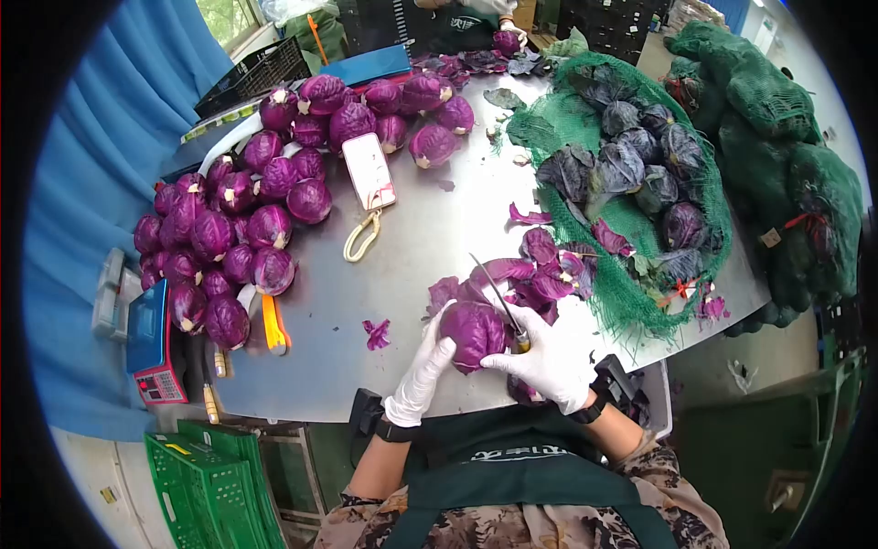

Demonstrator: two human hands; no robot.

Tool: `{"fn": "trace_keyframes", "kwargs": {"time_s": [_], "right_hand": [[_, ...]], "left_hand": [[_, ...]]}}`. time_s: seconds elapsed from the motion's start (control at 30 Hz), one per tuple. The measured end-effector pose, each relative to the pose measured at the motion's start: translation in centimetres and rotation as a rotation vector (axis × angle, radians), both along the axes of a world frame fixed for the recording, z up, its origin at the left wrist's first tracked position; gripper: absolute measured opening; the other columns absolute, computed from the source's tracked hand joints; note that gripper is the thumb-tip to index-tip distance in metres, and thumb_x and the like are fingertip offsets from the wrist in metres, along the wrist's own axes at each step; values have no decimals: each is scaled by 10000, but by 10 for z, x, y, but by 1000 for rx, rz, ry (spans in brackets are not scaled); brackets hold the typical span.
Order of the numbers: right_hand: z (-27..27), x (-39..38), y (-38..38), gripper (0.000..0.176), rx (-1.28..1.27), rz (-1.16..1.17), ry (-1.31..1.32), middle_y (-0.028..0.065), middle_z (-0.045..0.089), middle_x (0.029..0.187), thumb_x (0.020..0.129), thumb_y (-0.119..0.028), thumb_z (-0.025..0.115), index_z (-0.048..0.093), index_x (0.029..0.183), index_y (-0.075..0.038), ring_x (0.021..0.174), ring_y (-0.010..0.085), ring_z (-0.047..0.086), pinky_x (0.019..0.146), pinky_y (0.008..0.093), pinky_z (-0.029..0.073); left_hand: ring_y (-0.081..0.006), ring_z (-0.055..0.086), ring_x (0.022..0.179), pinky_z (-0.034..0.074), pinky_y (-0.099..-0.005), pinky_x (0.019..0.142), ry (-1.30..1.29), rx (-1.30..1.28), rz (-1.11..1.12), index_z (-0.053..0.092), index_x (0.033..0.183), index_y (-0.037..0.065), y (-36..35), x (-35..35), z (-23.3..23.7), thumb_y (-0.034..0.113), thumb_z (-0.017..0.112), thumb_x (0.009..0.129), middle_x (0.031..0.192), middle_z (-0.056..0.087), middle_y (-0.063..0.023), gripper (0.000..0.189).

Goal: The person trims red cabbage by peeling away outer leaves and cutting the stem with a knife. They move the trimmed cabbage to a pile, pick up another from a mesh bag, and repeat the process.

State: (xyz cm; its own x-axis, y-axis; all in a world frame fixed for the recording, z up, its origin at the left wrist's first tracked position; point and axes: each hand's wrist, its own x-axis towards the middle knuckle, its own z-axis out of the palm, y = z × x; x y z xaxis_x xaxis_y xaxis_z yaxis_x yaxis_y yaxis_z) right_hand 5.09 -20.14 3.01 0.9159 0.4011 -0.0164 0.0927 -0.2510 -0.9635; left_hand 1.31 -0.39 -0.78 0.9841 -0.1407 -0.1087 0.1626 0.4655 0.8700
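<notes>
In the head view both white-gloved hands are near the table's front edge. My left hand [423, 372] is wrapped against the left side of a red cabbage [473, 335]. My right hand [551, 352] grips a knife [500, 302] by its handle, the thin blade pointing up and away, while its thumb touches the cabbage's lower right side. Loose purple leaves [538, 274] lie just beyond the cabbage. A small torn leaf [376, 334] rests on the metal table [320, 366] to the left.
Many cabbages [270, 226] are piled at the left, near a phone [369, 171] with a strap. A green net bag [558, 119] holds darker cabbages at the right. Red scales [159, 384], green crates [206, 485] and full net sacks [773, 82] surround the table. A person's gloved hand [514, 29] is opposite.
</notes>
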Motion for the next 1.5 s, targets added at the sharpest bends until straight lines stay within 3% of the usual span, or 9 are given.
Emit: {"fn": "trace_keyframes", "kwargs": {"time_s": [0.07, 0.2, 0.47, 0.67, 0.97, 1.03, 1.1, 1.3, 1.5], "right_hand": [[8, -1, -1, 828, -182, 69, -357, 155, 556, 1206, 685, -292, 851, 453, 1364, -32, 1108, 267, 576, 946, 349, 468], [8, 0, 0, 757, -133, 125, -323, 135, 545, 1227, 720, -242, 819, 470, 1378, -108, 1091, 269, 584, 910, 343, 489], [9, 4, -3, 628, -78, 209, -215, 125, 560, 1224, 783, -105, 719, 487, 1367, -107, 1110, 241, 582, 935, 325, 478], [14, 2, 6, 471, -144, 100, -311, 107, 584, 1052, 770, -80, 716, 555, 1211, -36, 897, 207, 615, 778, 306, 510], [-11, 11, 19, 394, -155, 53, -364, 97, 589, 926, 751, 22, 645, 581, 1136, -37, 759, 181, 606, 707, 294, 502], [-15, 15, 16, 273, -222, -2, 20, 72, 618, 887, 778, 40, 611, 617, 1041, -33, 738, 118, 574, 693, 256, 477], [-31, 18, 24, 239, 118, -85, 143, 39, 627, 862, 801, -8, 667, 613, 1031, -42, 726, 82, 543, 679, 241, 460], [-8, 21, 34, 319, -81, 26, 49, -15, 572, 800, 771, -119, 788, 594, 1015, -47, 715, 54, 485, 679, 227, 443], [-26, 24, 25, 104, -45, -9, 55, -19, 554, 776, 860, -69, 677, 591, 899, -23, 705, 41, 467, 655, 206, 417]], "left_hand": [[-205, 318, 1344, 259, -345, 1125, -90, 258, 9, 202, 1488, 69, -2, -4, 7, 471, 720, 818, 1453, 310, -124, 938], [-217, 384, 1275, 309, -358, 1101, -47, 190, 187, 276, 1397, 77, -12, -10, 10, 321, 801, 771, 1334, 378, -97, 852], [-219, 449, 1209, 393, -351, 1030, -84, 273, 233, 315, 1362, 66, -10, -13, 5, 303, 822, 717, 1284, 427, -111, 854], [-228, 432, 1227, 371, -365, 1050, -229, 492, 352, 281, 1378, 53, -16, -11, 0, 300, 833, 682, 1297, 389, -106, 922], [-233, 440, 1216, 385, -366, 1041, -150, 581, 359, 259, 1384, 51, -13, -11, -10, 240, 849, 648, 1287, 385, -118, 962], [-238, 447, 1214, 392, -367, 1036, -167, 525, 341, 248, 1389, 51, -9, -12, -16, 228, 848, 645, 1290, 384, -125, 973], [-240, 449, 1214, 395, -369, 1033, -148, 532, 359, 243, 1391, 50, -7, -11, -16, 219, 850, 641, 1291, 383, -128, 980], [-250, 465, 1202, 403, -381, 1029, -229, 696, 384, 230, 1396, 45, 3, -7, -24, 164, 840, 631, 1287, 385, -138, 986], [-254, 474, 1181, 404, -376, 1017, -227, 508, 364, 228, 1399, 47, 7, -8, -13, 127, 813, 628, 1267, 399, -144, 972]]}}
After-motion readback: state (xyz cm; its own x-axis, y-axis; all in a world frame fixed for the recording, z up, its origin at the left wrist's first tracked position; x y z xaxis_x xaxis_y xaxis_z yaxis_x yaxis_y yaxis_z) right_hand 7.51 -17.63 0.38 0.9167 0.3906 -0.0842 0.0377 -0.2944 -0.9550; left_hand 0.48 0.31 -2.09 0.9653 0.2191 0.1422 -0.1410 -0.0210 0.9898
